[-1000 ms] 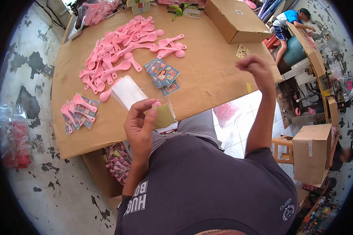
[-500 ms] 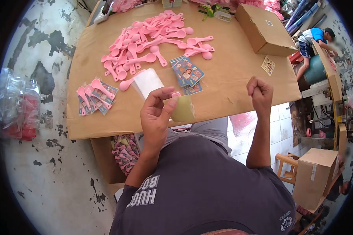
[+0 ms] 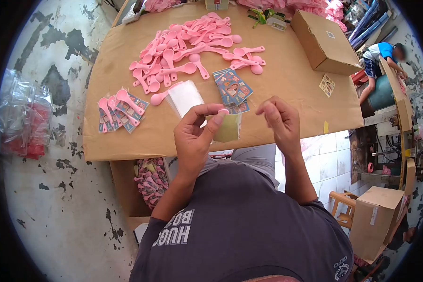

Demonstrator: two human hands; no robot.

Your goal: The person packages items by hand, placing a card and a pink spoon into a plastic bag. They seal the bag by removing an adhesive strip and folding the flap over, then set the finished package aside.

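Head view: small bag (image 3: 228,128) in left hand (image 3: 195,138).

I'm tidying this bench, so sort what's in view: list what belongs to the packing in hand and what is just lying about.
In use:
left hand pinching a small clear plastic bag
right hand, empty, beside it
loose pink plastic spoons
printed picture cards
stack of clear bags
packed spoon-and-card packets

Lying about:
closed brown cardboard box
green stapler-like tool

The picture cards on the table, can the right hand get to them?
Probably yes. The right hand is empty and hovers just beside the cards, with only bare table between them. The left hand holds a small bag lower down, out of the way.
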